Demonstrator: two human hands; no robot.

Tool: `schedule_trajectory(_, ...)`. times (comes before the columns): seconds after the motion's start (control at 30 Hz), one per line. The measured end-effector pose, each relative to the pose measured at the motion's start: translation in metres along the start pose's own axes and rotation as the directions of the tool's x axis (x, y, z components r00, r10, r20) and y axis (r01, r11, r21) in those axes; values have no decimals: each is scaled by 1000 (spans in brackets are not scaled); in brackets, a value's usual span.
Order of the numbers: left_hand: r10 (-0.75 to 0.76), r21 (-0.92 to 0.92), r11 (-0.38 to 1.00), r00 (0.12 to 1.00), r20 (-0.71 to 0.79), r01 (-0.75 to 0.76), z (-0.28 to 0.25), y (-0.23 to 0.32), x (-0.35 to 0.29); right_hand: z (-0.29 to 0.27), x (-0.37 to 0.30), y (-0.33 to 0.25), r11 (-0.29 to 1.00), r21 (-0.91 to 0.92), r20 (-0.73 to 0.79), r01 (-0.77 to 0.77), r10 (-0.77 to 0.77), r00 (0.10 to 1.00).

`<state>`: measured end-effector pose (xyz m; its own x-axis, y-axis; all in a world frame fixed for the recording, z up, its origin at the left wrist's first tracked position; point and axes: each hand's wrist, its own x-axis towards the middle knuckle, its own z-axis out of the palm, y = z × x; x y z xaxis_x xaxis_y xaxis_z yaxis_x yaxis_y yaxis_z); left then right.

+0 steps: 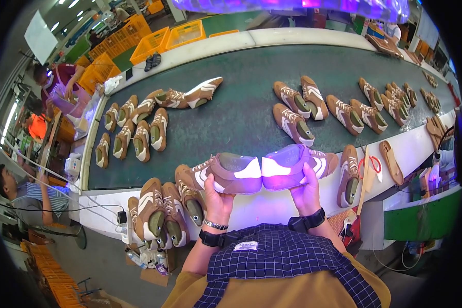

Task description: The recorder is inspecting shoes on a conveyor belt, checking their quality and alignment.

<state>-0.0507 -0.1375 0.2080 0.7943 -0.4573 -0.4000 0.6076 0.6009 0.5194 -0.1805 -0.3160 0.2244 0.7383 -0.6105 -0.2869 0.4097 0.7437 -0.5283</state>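
Note:
In my left hand (218, 203) is a brown sneaker (231, 177) with white side stripes and a white heel patch, its toe pointing left. My right hand (307, 193) grips a matching sneaker (287, 169), toe to the right. The two shoes meet heel to heel above the white ledge of the bench, and purple light falls on their heels. Thumbs show on the near sides of both; the other fingers are mostly hidden underneath. A pile of similar sneakers (154, 210) lies left of my left hand. One more sneaker (349, 177) rests on the ledge beyond my right hand.
A green conveyor belt (226, 123) carries several sneakers in groups at left and right. Red-handled scissors (376, 165) and a tan sole-shaped piece (391, 163) lie right. Yellow crates (185, 35) stand behind the belt. Co-workers (61, 84) are at the left.

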Motion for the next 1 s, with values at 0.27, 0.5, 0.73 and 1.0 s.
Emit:
schedule_trajectory(0.27,49,43,998,999,17,-50,4,3,-3,6,-3,-5,999,-23,42,37,-36,998)
schedule_trajectory(0.5,33,58,998,999,-3,-33,2,0,-3,4,-3,-5,997,-34,-22,65,-65,998)
schedule_trajectory(0.73,63,117,991,998,-25,-59,-1,-5,-2,-14,-1,-11,995,-96,-22,-33,31,999)
schedule_trajectory(1.0,-85,90,994,976,199,68,4,-27,-1,-57,10,-9,939,-136,165,-316,335,928)
